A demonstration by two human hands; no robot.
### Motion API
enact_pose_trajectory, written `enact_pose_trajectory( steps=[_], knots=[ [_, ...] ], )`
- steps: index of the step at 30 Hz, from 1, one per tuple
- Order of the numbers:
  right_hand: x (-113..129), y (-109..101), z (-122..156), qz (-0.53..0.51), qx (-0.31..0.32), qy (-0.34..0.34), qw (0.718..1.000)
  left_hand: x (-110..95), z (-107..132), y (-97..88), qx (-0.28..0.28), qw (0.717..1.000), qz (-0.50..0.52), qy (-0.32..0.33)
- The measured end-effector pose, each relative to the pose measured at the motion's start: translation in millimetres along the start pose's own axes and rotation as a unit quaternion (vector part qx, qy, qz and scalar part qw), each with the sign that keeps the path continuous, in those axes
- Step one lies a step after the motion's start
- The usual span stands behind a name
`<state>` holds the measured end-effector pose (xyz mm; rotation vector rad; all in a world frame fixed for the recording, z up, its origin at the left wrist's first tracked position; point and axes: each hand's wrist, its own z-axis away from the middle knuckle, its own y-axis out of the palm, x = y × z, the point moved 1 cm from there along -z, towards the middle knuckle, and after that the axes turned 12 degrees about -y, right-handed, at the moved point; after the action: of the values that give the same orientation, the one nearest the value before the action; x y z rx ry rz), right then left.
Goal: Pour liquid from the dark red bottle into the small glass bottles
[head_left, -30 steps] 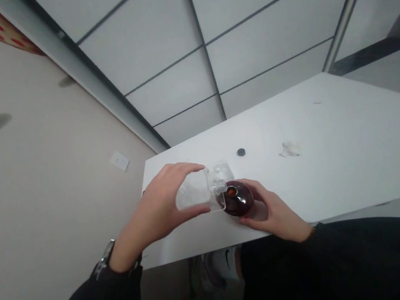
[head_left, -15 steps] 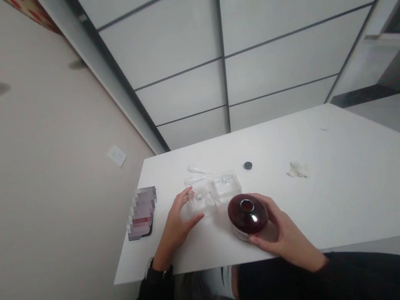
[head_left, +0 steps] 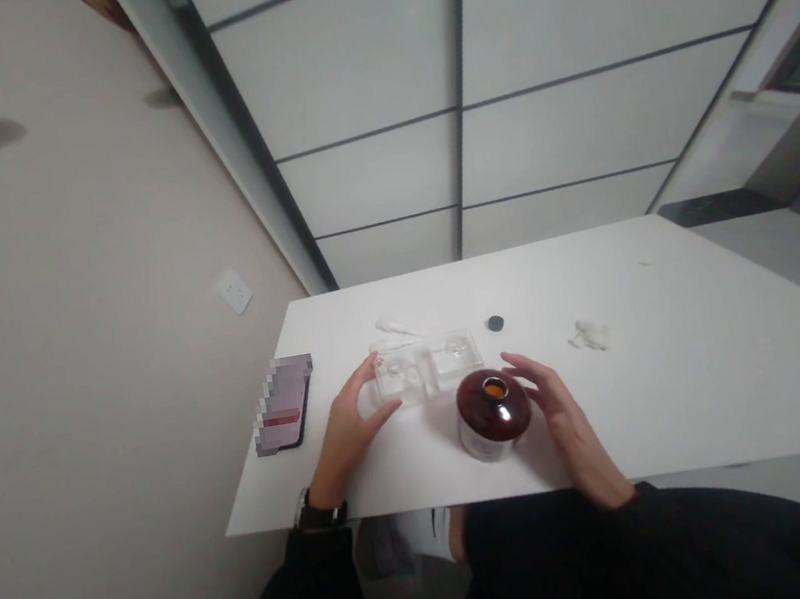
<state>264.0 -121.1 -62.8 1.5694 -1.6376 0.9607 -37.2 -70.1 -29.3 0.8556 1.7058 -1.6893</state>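
A dark red-brown bottle (head_left: 492,414) stands upright near the front edge of the white table (head_left: 684,366), its uncapped mouth showing orange inside. My right hand (head_left: 555,409) hovers just right of it, fingers apart, not gripping it. A clear plastic tray (head_left: 422,369) lies flat behind the bottle. My left hand (head_left: 348,427) rests at the tray's left end, thumb and fingers curved around its edge.
A phone (head_left: 286,416) lies at the table's left edge. A small black cap (head_left: 496,323) and a clear dropper (head_left: 395,326) lie behind the tray. A crumpled white wad (head_left: 589,334) sits to the right. A beige wall with a socket (head_left: 235,291) runs along the left.
The tray, held tilted over the bottle a second ago, now lies on the table. My right hand has let go of the bottle and opened beside it.
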Motion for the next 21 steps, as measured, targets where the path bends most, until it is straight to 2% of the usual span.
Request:
enact_pose_trajectory(
  steps=[3,6,8,12,14,15,17,21],
  knots=[
    [-4,1,-2,0.022,-0.067,0.029,0.997,2,-1,3.3,0.000,1.000,0.013,0.001],
    [-8,1,-9,0.047,-0.092,0.038,0.994,4,-2,6.0,-0.006,1.000,0.014,0.007],
    [-9,-2,-19,0.058,-0.082,0.030,0.995,1,0,5.6,-0.027,0.999,0.013,0.024],
    [-10,-12,-51,0.067,-0.018,0.010,0.998,-13,14,2.3,-0.148,0.982,0.021,0.117],
    [-14,-14,-67,0.062,0.025,0.007,0.998,-24,21,4.7,-0.177,0.971,0.027,0.159],
    [-17,-14,-74,0.058,0.049,0.008,0.997,-30,23,7.7,-0.167,0.969,0.027,0.181],
    [-24,-11,-84,0.048,0.096,0.011,0.994,-44,22,17.0,-0.112,0.961,0.023,0.254],
    [-38,2,-91,0.033,0.168,0.001,0.985,-72,1,41.8,-0.003,0.914,0.050,0.402]
  ],
)
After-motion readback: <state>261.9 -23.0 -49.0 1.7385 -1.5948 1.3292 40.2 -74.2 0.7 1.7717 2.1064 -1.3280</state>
